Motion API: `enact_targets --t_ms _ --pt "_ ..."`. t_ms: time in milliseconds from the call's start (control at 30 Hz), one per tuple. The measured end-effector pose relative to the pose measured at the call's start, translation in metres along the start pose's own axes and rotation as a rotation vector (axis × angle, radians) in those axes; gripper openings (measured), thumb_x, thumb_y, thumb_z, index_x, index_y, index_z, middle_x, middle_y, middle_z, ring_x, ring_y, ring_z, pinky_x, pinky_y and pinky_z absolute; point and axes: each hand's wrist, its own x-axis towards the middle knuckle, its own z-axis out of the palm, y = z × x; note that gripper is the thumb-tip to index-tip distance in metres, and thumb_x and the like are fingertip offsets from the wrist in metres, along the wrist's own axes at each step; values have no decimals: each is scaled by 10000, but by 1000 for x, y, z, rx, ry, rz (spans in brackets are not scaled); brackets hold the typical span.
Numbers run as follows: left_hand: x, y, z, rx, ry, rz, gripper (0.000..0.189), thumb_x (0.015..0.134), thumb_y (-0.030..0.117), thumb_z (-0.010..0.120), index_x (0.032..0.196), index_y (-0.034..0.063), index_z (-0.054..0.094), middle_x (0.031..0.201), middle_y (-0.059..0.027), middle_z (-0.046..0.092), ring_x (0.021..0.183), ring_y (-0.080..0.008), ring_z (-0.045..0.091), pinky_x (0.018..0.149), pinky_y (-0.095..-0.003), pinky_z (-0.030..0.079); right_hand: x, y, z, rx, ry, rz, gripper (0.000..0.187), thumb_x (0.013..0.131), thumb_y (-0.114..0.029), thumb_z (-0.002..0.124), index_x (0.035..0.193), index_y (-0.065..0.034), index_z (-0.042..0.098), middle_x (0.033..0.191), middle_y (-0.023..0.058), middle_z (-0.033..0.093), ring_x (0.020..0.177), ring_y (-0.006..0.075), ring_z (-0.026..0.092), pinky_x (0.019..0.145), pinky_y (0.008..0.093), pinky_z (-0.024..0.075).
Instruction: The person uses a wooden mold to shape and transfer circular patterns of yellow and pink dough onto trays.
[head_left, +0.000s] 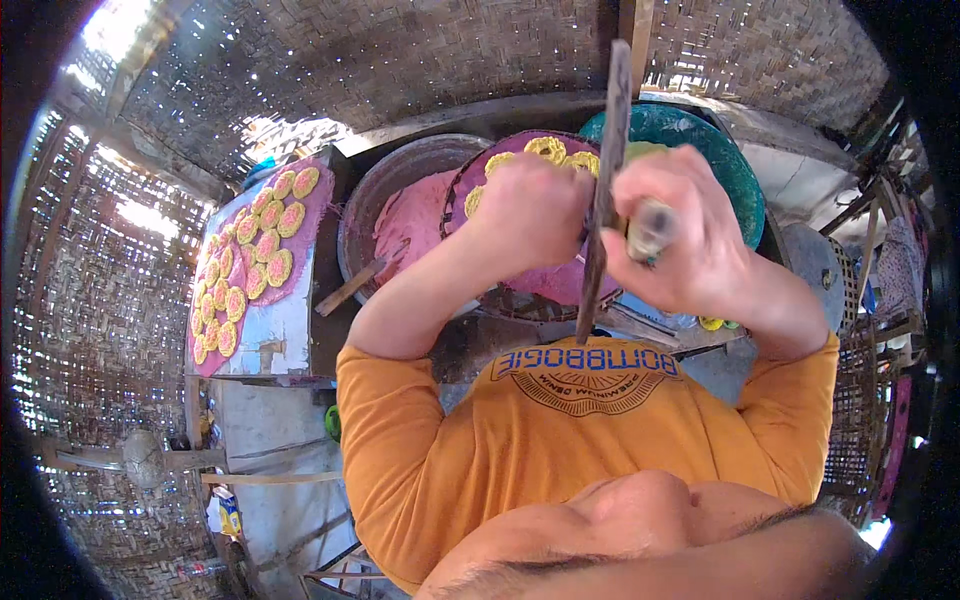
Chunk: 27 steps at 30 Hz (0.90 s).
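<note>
My left hand (534, 206) is curled into a fist against the left side of a long wooden slat (616, 97); its fingertips are hidden. The slat stands lengthwise in the view between my hands. My right hand (686, 225) wraps a short cylindrical tube (651, 231), its round end blurred towards me. The right thumb is close to the slat. Beneath my hands lies a round tray (547, 281) lined with pink cloth. Several yellow ring-shaped dough pieces (546, 148) rest on it, partly covered by my left hand.
Left of the tray, a metal basin (352, 217) holds pink dough (412, 217) and a wooden-handled spatula (352, 286). A teal basin (739, 187) stands at right. On the left table (296, 322), several yellow pieces with pink centres (266, 244) lie on pink cloth. A woven wall (450, 45) stands behind.
</note>
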Motion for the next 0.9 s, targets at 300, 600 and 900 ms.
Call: enact_targets --t_ms 300,600,900 --pt "-47 -46 -1 -703 176 -375 319 664 187 703 934 47 606 760 -55 632 709 -176 622 694 -319 501 -44 29 -83 387 441 729 329 722 -27 606 1011 -56 451 827 44 522 737 120 498 700 269 420" --pt "3 -20 50 -1532 720 180 440 766 453 626 1143 244 542 1381 -120 337 1259 -420 300 967 -613 311 -42 42 48 856 1069 275 483 760 -84 673 1102 -129 335 980 84 537 889 199 528 826 334 408" --pt "-112 -75 9 -1848 1098 59 371 799 417 610 902 62 585 1241 -166 463 1148 -306 454 989 -537 334 -193 152 16 -548 -873 1361 410 709 -411 673 963 -90 657 944 112 645 891 272 619 767 382 496"
